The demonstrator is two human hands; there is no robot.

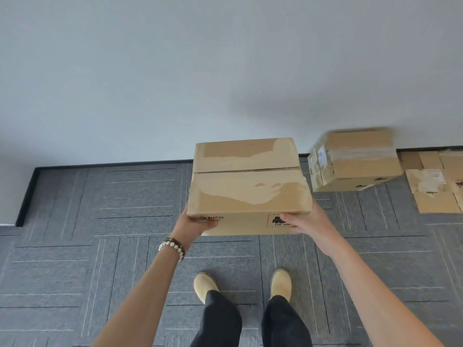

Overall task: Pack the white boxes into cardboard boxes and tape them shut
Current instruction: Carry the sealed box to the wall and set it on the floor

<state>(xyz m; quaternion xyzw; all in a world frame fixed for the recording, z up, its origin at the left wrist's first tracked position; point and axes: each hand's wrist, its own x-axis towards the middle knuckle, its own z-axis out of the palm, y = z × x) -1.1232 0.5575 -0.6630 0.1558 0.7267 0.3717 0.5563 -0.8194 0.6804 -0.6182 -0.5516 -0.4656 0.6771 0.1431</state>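
Note:
I hold a closed cardboard box [246, 186] out in front of me, above the carpet. Its top flaps meet in a seam, and clear tape shines across the top. My left hand [198, 222] grips its near left bottom corner, thumb on the front face beside a printed logo. My right hand [304, 221] grips the near right bottom corner, thumb over a black printed label. A second cardboard box [355, 161], taped shut, stands on the floor against the wall to the right, blurred. No white boxes are in view.
Flattened cardboard sheets [436, 181] lie on the carpet at the far right by the wall. A pale wall [175, 71] fills the upper half, with a dark skirting along its foot. My two feet in tan shoes [206, 285] stand on the grey carpet tiles [87, 246].

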